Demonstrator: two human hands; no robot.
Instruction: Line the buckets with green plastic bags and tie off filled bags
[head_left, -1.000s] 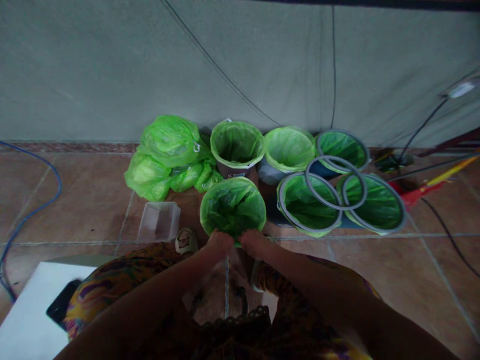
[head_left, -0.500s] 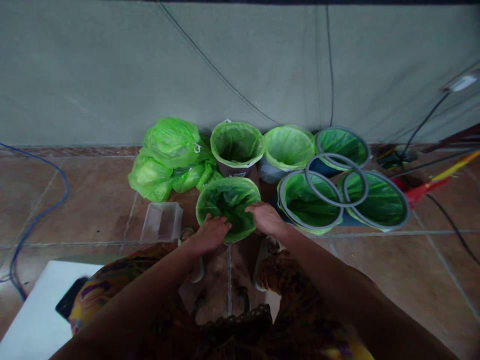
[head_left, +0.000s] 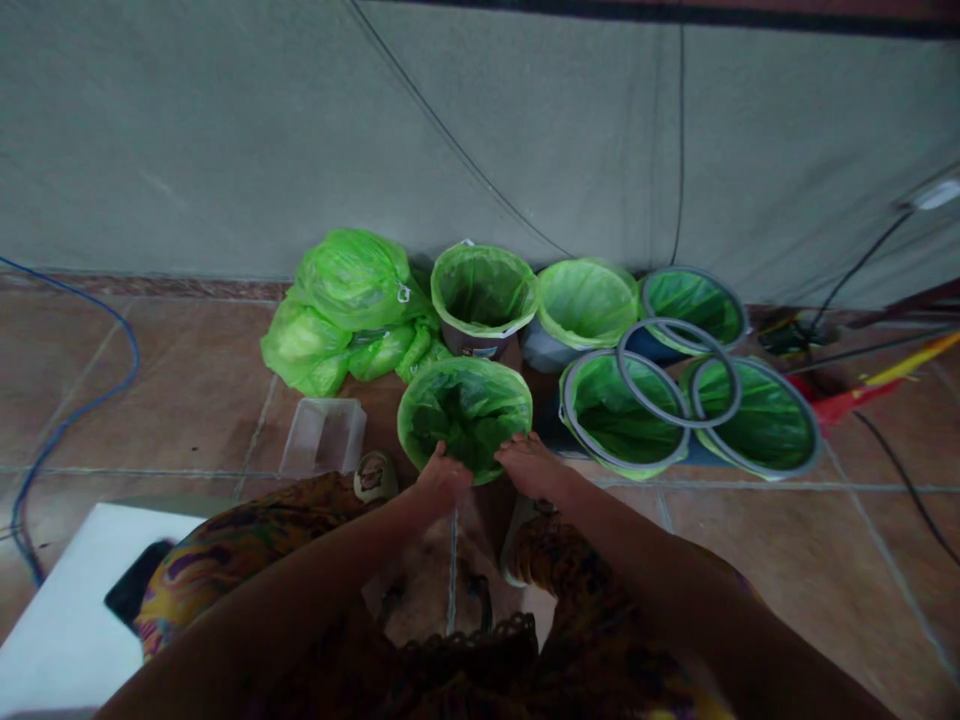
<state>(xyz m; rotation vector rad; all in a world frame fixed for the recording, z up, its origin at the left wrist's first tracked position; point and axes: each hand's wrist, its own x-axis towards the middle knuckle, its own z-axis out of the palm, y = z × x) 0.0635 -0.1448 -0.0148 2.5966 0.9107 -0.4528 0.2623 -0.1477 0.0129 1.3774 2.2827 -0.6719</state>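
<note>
Between my feet stands a small bin lined with a green bin liner (head_left: 465, 385), the liner folded outward over its rim. My left hand (head_left: 448, 478) is at the near rim, fingers closed on the liner's edge, thumb side upward. Around the near right part of the same rim, my right hand (head_left: 528, 462) has its fingers bent over the liner. Inside, the liner hangs loose and creased. Where the fingertips of both hands meet the plastic is partly hidden and dim.
Behind stand more lined bins (head_left: 484, 290), with grey-rimmed ones (head_left: 626, 410) at right and a loose grey ring (head_left: 624, 368) across two. Filled green bags (head_left: 352, 280) and a clear plastic box (head_left: 324, 435) lie left. A phone (head_left: 139, 585) rests on a white surface (head_left: 82, 620).
Both hands have drawn back toward me, from over the bin's opening to its near rim. The liner's opening looks wider and rounder. The view has shifted slightly.
</note>
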